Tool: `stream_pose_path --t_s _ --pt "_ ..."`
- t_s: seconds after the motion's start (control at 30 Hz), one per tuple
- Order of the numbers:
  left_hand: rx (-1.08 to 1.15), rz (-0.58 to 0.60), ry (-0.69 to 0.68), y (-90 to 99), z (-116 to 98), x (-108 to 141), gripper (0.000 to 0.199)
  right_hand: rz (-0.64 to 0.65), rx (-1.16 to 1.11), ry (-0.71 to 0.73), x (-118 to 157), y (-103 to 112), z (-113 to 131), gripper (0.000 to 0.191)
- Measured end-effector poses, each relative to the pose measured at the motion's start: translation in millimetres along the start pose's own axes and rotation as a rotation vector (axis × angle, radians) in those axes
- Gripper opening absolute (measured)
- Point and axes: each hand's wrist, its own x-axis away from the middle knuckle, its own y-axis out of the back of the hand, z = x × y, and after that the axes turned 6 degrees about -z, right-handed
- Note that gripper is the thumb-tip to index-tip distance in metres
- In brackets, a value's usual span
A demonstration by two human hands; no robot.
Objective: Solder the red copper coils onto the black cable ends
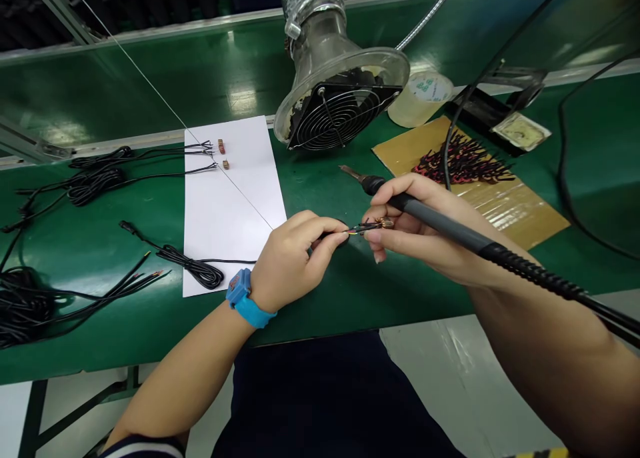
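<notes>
My left hand [297, 255], with a blue wrist strap [250, 301], pinches the end of a black cable, and thin coloured wires [356, 229] stick out past the fingertips. My right hand [430, 221] is closed around a soldering iron [445, 226]. The iron's bare tip [350, 172] points up and left, away from the wires. Between the right thumb and fingertips sits a small copper-coloured part [385, 223], touching or very near the wire ends; whether they are joined I cannot tell. The cable's coil [200, 271] lies left of my left hand, partly on white paper [233, 211].
A fume extractor hood [345, 78] hangs above the bench's middle. Short black and red pieces [463, 161] pile on brown cardboard [530, 211]. Behind are a tape roll [417, 98] and an iron stand [500, 115]. Black cables [95, 185] lie left; small copper parts [221, 146] rest on the paper.
</notes>
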Motion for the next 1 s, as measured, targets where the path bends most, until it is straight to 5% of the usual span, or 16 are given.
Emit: stream_pose_path --t_s 0.3,0.6,1.0 --pt "0.026 -0.012 0.056 -1.0 0 0 0.007 -0.112 -0.022 0.129 1 -9 -7 0.030" --pt "0.015 -0.025 0.066 -0.5 -1 0 0.007 -0.139 -0.078 0.091 1 -12 -9 0.030" --pt "-0.002 -0.055 0.020 -3.2 1 1 0.008 -0.181 0.087 0.183 2 -14 -10 0.031"
